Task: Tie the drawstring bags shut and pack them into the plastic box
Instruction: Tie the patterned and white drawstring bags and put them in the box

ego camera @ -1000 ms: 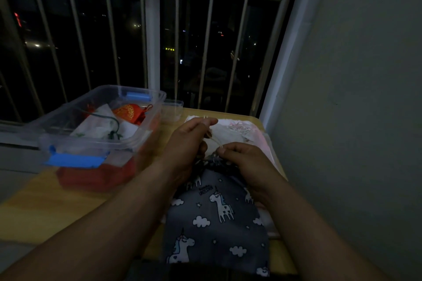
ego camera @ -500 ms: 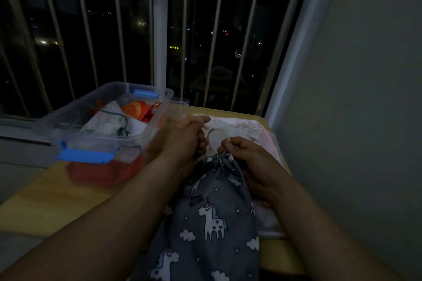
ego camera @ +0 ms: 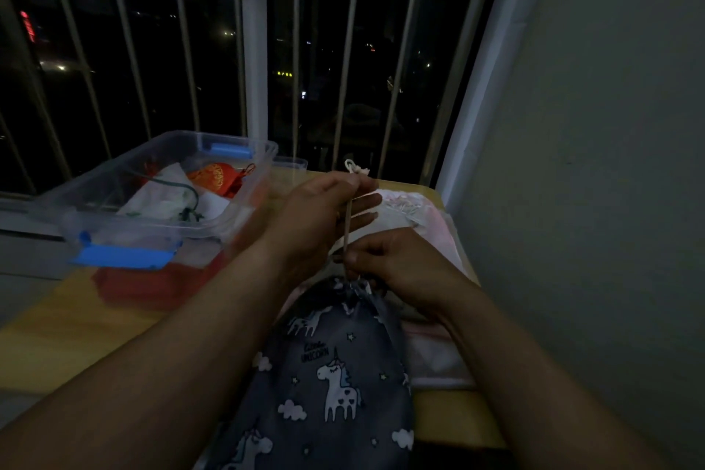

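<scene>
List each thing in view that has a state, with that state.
Grey unicorn-print fabric drawstring bag: mouth cinched.
Cream cord: taut, knotted end up.
Clear plastic box with blue latches: open-topped, holding bags.
Orange pouch: inside the box.
Left hand: grips the cord.
Right hand: pinches the bag's neck.

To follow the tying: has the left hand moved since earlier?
Yes. The left hand rose toward the far edge of the table, pulling the drawstring taut.

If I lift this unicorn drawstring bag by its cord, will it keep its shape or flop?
Probably flop: the unicorn bag bunches into folds at its neck by the right hand. It drapes off the table edge, so likely limp and light. The cord, taut from the left hand, should carry it.
</scene>
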